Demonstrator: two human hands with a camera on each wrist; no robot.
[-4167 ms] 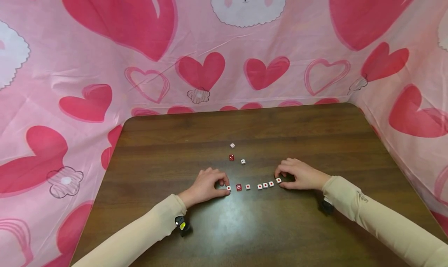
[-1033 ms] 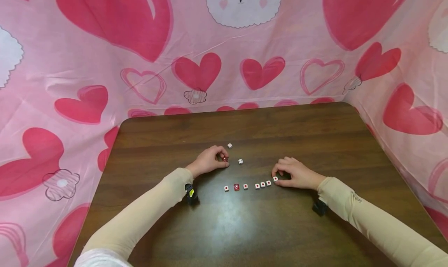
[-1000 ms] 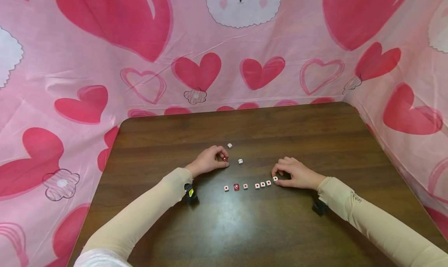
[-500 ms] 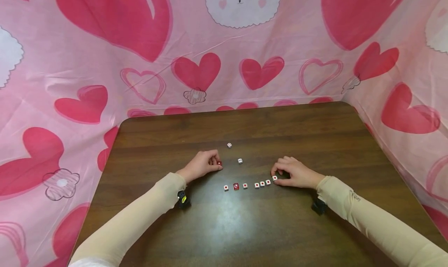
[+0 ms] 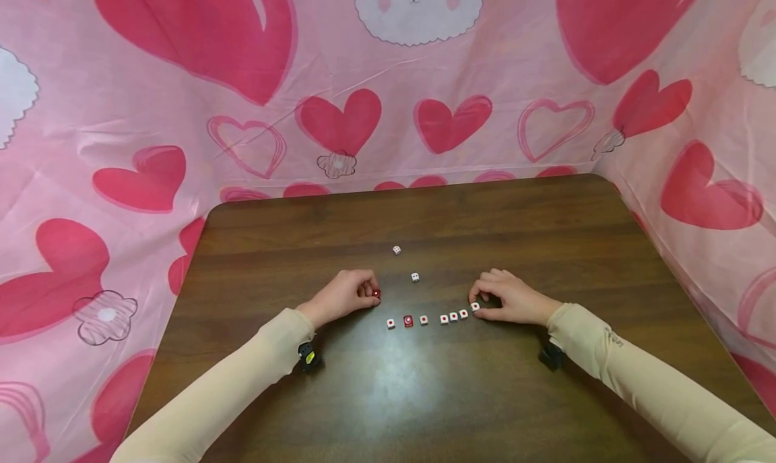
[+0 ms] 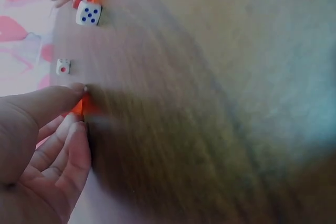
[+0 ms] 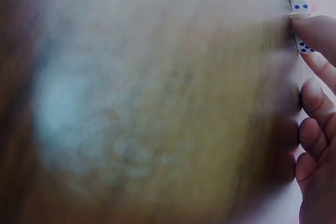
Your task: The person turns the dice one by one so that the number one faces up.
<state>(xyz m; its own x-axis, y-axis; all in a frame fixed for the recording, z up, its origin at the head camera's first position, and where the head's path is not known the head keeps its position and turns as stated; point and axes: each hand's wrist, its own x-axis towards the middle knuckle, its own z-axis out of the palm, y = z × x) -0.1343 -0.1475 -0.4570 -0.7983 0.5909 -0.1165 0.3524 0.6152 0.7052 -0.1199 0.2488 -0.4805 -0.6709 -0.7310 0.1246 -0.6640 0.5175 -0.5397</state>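
Observation:
Between thumb and fingers my left hand (image 5: 344, 294) pinches a red die (image 5: 376, 294), just behind the left end of a row of dice. That die shows orange-red in the left wrist view, mostly covered by the fingers. At the row's right end my right hand (image 5: 512, 298) pinches a white die (image 5: 475, 306) with a red dot on top. Leftward from it in the row lie several white dice (image 5: 453, 317), a lone white die (image 5: 424, 320), a translucent red die (image 5: 408, 321) and a white die (image 5: 391, 323) at the left end.
Two loose white dice, a nearer one (image 5: 415, 277) and a farther one (image 5: 397, 250), lie beyond the row on the brown wooden table (image 5: 388, 395). A pink heart-print cloth (image 5: 400, 72) hangs behind the table and along both sides.
The left hand has let go of the white die at the row's left end, reached to the red die farther back, and brought it nearer the row. The right hand stays in place.

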